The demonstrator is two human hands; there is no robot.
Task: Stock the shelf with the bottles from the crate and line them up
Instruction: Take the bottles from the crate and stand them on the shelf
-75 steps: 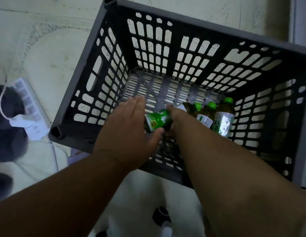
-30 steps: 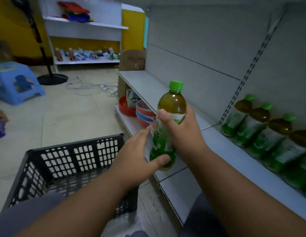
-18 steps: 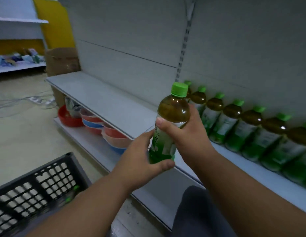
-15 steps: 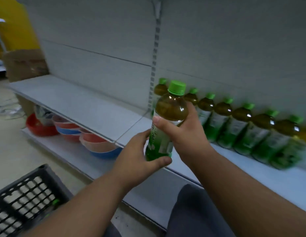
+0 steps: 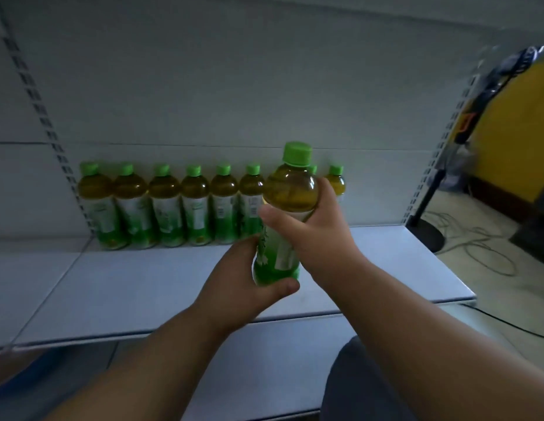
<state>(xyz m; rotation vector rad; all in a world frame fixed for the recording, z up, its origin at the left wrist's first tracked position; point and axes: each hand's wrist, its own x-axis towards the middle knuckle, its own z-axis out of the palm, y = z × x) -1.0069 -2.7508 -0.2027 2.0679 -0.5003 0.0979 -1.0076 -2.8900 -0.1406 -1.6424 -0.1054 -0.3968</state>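
Bottle (image 5: 287,214) is held upright above the shelf (image 5: 143,287): right hand (image 5: 313,226) wraps its middle, left hand (image 5: 246,287) cups its base. Placing is under way; next it likely needs setting beside the row of bottles (image 5: 173,205), at its right end.

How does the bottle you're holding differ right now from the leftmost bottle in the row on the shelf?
The held bottle is off the shelf, gripped by the right hand and left hand; the leftmost bottle stands untouched at the back. The held one tilts slightly and is out of line; the leftmost stands upright in the row. Both have green caps, amber drink, green-and-white labels.
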